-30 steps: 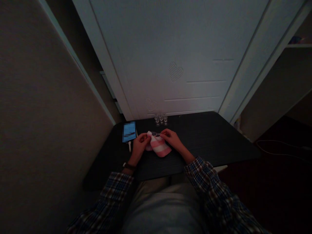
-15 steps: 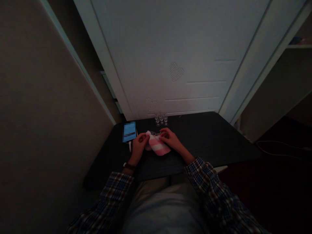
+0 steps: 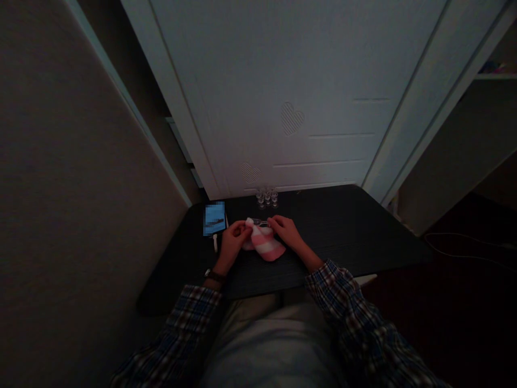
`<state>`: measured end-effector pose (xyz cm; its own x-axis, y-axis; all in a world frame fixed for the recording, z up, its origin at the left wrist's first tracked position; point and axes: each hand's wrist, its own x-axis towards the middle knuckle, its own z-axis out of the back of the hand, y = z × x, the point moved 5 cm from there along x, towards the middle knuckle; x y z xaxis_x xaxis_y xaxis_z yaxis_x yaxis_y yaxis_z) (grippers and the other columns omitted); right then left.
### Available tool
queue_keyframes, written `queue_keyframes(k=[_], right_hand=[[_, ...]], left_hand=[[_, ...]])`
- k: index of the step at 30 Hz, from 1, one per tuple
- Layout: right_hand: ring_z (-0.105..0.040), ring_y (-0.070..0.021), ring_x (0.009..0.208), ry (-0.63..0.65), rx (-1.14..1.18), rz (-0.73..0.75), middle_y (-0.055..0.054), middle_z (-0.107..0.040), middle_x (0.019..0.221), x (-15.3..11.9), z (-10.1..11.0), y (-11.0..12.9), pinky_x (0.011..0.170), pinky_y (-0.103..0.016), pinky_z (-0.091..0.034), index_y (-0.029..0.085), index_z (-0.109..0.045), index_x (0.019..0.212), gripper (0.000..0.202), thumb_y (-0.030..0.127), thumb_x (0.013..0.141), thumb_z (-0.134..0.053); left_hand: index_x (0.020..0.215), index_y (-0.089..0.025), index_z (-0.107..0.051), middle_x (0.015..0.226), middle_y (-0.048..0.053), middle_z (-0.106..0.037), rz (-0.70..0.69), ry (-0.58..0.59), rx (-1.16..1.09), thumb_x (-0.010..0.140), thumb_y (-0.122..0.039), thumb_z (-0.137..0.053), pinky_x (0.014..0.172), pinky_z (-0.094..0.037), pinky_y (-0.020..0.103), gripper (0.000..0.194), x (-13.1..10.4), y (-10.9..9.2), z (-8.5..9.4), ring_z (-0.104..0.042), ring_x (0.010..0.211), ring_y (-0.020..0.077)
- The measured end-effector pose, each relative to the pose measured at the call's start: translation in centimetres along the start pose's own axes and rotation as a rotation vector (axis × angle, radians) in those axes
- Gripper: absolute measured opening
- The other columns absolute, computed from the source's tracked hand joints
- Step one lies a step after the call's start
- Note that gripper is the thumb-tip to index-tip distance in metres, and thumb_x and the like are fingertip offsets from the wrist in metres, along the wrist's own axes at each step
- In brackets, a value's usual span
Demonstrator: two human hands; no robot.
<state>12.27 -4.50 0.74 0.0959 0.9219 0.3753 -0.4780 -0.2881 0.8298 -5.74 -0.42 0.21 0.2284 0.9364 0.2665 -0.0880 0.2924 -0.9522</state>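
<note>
In the head view, my left hand (image 3: 237, 236) pinches the top edge of a pink and white striped cloth (image 3: 266, 247), which hangs down between my hands over the dark table. A small clear glass (image 3: 258, 221) lies sideways at the cloth's upper end. My right hand (image 3: 278, 223) has its fingers closed on the right end of this glass. The glass's left end is against the cloth near my left fingertips, partly covered.
Several small clear glasses (image 3: 267, 198) stand at the back edge of the dark table (image 3: 343, 231), before a white panel (image 3: 242, 81). A lit tablet (image 3: 214, 218) with a white cable (image 3: 215, 243) lies at the left.
Both hands and the cloth have shifted slightly right. The right fingers have moved off the cloth's top edge, and more of the clear glass shows between the hands.
</note>
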Motion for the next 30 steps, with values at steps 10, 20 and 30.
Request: queue_keyframes(k=[10,20,30], right_hand=[[-0.058,-0.0121,0.071,0.007,0.202,0.049,0.001,-0.061,0.079,-0.1,-0.1,0.5,0.067,-0.024,-0.044,0.02,-0.048,0.109,0.034,0.028,0.077,-0.054],[-0.051,-0.0112,0.058,-0.053,-0.077,0.007,0.001,-0.057,0.06,-0.2,0.4,0.4,0.056,-0.022,-0.036,0.018,-0.06,0.069,0.033,0.046,0.081,-0.048],[-0.057,-0.0125,0.072,0.03,0.042,0.116,0.0,-0.062,0.085,-0.3,-0.2,1.1,0.066,-0.023,-0.042,0.021,-0.047,0.115,0.037,0.027,0.079,-0.055]], left_hand=[[0.082,-0.015,-0.063,0.06,-0.004,-0.05,0.019,-0.014,-0.013,0.061,-0.032,-0.067,0.048,-0.035,0.018,0.027,0.1,0.1,0.1,-0.048,0.053,0.0092],[0.084,-0.015,-0.063,0.062,-0.003,-0.052,0.013,0.006,0.027,0.061,-0.03,-0.067,0.05,-0.037,0.019,0.028,0.1,-0.1,0.0,-0.049,0.056,0.0099],[0.084,-0.015,-0.061,0.059,-0.004,-0.051,0.023,-0.023,-0.04,0.065,-0.036,-0.065,0.046,-0.035,0.018,0.029,0.0,-0.2,0.4,-0.046,0.05,0.0081]])
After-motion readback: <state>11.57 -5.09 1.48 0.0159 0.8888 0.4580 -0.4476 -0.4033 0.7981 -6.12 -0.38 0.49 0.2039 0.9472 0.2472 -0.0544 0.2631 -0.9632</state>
